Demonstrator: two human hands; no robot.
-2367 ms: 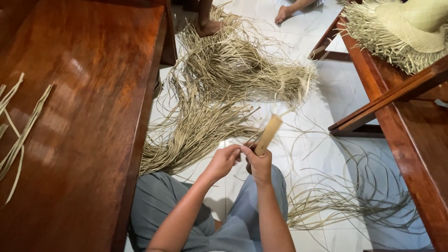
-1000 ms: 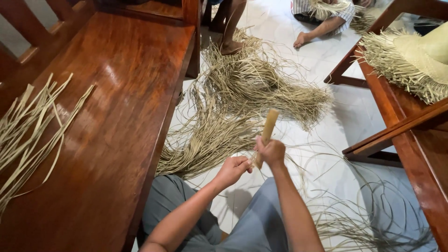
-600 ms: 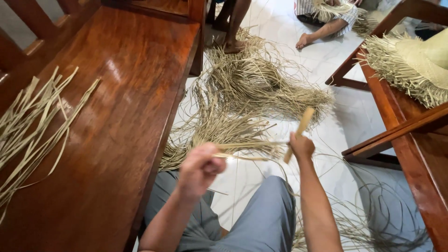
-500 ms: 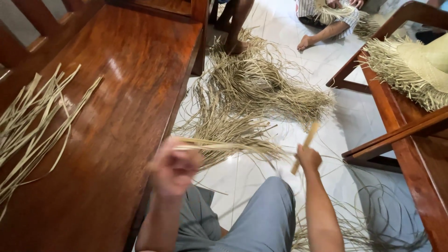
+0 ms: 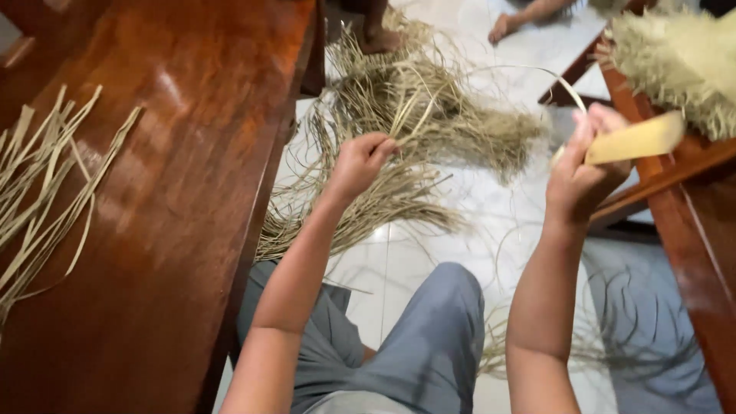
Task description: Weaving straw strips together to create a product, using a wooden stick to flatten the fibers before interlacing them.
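At centre frame our left hand [image 5: 359,162] pinches a pale straw strip [image 5: 491,73] arching right to our right hand [image 5: 584,172], fist closed on a flat bamboo tool [image 5: 636,139]. The strip, seemingly taut, could snap if overpulled.

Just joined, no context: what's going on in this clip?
A seated person is working pale straw strips. The left hand pinches one end of a long strip that arcs over to the right hand, which also holds a flat tan stick. Loose straw covers the white floor; cut strips lie on the wooden bench.
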